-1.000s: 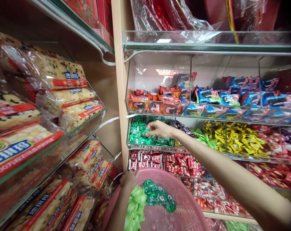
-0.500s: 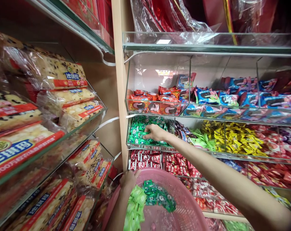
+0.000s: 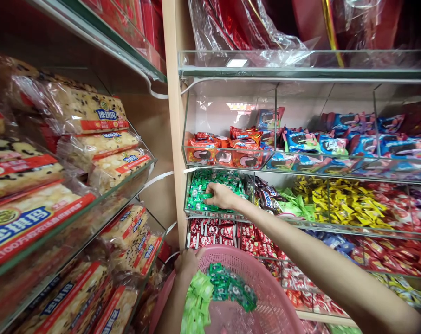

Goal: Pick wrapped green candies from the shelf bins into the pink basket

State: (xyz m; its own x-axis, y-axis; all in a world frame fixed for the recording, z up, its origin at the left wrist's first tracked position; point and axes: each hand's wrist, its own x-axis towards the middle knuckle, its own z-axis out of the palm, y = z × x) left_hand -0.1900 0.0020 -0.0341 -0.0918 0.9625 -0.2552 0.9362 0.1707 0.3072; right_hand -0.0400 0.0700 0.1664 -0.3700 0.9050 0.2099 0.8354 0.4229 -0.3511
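My right hand (image 3: 221,195) reaches into a glass-fronted bin of green-wrapped candies (image 3: 196,188). Its fingers are bent together around a few green candies at the surface. Below, my left hand (image 3: 188,262) grips the rim of a pink plastic basket (image 3: 276,290) at its upper left. Inside the basket lie a pile of dark green candies (image 3: 231,286) and a pile of light green packets (image 3: 198,304), partly behind my left forearm.
On the left, shelves hold large wrapped pastries (image 3: 102,109). Right of the green bin are Snickers bars (image 3: 267,195) and yellow candies (image 3: 352,202). Red packets (image 3: 210,231) lie below it. Glass shelf edges (image 3: 301,73) and a wooden post (image 3: 175,120) stand close by.
My right hand has shifted slightly left in the green candies, and its fingers have drawn closer together. The view has shifted a little. My left hand still holds the basket.
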